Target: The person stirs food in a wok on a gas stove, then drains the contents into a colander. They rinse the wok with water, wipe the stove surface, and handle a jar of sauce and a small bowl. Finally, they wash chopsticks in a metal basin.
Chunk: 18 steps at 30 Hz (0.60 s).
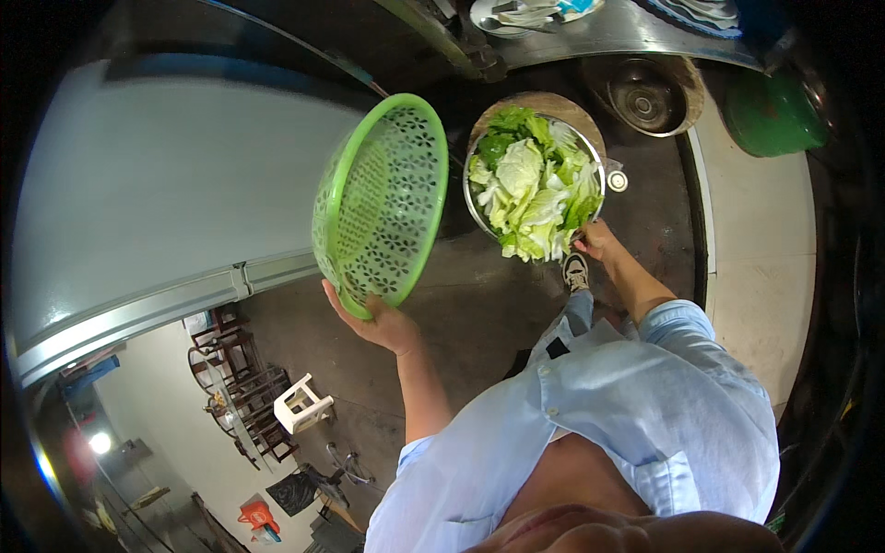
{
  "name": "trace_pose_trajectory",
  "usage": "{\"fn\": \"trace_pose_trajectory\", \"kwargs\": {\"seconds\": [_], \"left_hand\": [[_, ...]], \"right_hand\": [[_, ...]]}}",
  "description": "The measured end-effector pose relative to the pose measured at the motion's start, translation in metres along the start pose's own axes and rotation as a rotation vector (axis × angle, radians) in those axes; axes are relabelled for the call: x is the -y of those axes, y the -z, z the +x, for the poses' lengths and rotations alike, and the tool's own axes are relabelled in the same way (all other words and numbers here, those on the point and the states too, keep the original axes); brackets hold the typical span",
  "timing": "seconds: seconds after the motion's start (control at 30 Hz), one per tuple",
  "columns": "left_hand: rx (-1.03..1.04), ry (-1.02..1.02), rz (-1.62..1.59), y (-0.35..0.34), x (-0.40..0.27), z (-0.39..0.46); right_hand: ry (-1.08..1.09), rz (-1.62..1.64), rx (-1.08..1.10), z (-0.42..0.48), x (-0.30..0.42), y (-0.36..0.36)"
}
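Observation:
My left hand grips the lower rim of a light green plastic colander with flower-shaped holes. The colander is tilted on its side, its open mouth turned right, and no food shows inside. On the right, my right hand is closed at the near edge of a round metal bowl. Torn leafy greens, pale and bright green like lettuce, heap above the bowl's rim. Most of the bowl's inside is hidden under the leaves.
A round wooden board or stool shows behind the bowl. A metal pot and a green tub stand at the upper right, below a metal counter with dishes. A grey panel fills the left; a white stool stands lower left.

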<state>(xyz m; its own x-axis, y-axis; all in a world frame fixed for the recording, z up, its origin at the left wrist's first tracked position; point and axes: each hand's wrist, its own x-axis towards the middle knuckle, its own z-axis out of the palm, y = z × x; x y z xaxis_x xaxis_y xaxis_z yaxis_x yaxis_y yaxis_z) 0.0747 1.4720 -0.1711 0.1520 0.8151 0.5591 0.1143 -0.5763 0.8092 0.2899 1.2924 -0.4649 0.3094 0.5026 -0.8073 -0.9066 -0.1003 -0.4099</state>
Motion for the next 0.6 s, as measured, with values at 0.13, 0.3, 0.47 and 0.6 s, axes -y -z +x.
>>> {"fn": "trace_pose_trajectory", "kwargs": {"seconds": [0.13,0.3,0.47,0.6], "left_hand": [[-0.118,0.296,-0.202,0.007,0.012,-0.008],[-0.13,0.403,-0.163,0.028,0.018,-0.025],[-0.091,0.483,-0.085,0.037,0.018,-0.044],[-0.059,0.587,-0.189,0.045,0.018,-0.048]], "right_hand": [[0.054,-0.018,-0.029,0.029,0.002,0.006],[0.032,0.01,-0.095,0.068,0.012,0.004],[0.043,0.089,-0.096,0.109,0.007,0.011],[-0.037,0.156,-0.127,0.099,0.014,-0.004]]}}
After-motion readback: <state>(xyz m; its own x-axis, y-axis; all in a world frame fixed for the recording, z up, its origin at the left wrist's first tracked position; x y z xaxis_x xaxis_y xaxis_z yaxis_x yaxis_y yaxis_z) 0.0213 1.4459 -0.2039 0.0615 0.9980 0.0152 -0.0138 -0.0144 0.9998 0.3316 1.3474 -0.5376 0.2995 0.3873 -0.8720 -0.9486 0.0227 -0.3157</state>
